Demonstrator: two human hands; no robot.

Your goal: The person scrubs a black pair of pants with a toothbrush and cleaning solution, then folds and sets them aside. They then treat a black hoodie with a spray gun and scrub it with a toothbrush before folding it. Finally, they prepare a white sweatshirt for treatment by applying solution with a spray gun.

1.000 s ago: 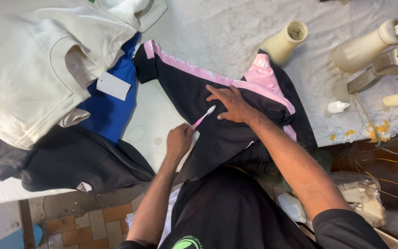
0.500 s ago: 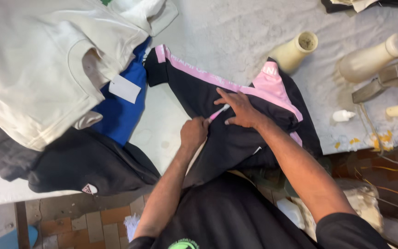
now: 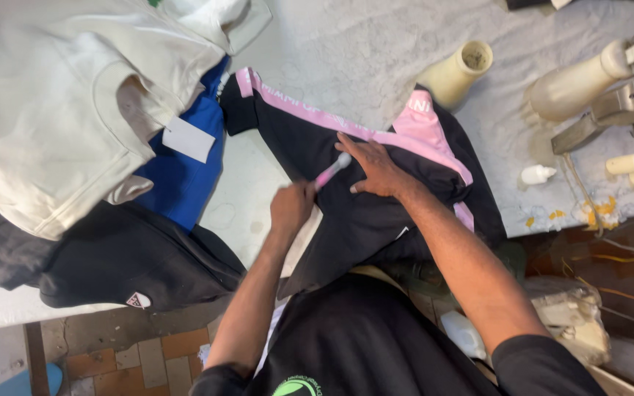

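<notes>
Fingers of my left hand (image 3: 291, 207) clamp a pink brush (image 3: 331, 170) while my right hand (image 3: 377, 167), spread flat, pins the black garment (image 3: 346, 220) taut for scrubbing.

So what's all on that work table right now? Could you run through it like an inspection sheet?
Surface: table covered with a pale grey, stained cloth.
Job's things: black garment with pink stripe spread flat; pink-handled brush with its head on the fabric.
Clutter: cream garment, blue garment with a white tag, dark garment, cream cone, small white bottles.
Hands: left hand grips the brush; right hand lies flat on the black garment.
Cables: thin yellow cords off the right edge.
Surroundings: metal tool with cream handle; tiled floor below.
</notes>
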